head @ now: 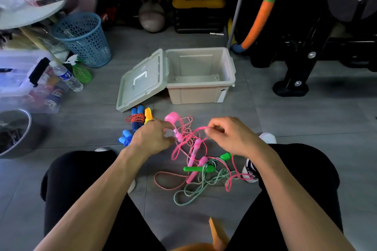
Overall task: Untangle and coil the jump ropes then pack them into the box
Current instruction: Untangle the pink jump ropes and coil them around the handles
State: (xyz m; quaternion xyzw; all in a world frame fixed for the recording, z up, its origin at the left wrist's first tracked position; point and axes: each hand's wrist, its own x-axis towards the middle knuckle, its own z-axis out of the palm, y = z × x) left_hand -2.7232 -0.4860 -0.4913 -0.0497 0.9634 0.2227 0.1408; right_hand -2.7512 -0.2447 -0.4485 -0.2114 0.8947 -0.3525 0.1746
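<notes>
Grey floor tiles (295, 120) run under a cluttered storage corner, where a beige plastic storage box (201, 93) sits open, its hinged lid (142, 81) tipped down to the left onto the floor. Just in front of the lid lie two wound ropes: a red-and-white cord bundled round blue handles (136, 117) beside an orange handle (148, 115), and a blue bundle (124, 138) partly hidden behind the left hand (152, 138). That hand's fingertips are curled under and out of sight among the pink cords, so whether they hold anything cannot be told. The right hand (230, 135) pinches a smooth pink plastic rope (201, 128), which stretches roughly level, left to right, between the hands. Below hangs the tangle: pink handles (193, 161) slanting down-left, green handles (199, 168) lying about crosswise, and a green-and-white twisted rope (195, 189) looped on the floor between the knees.
</notes>
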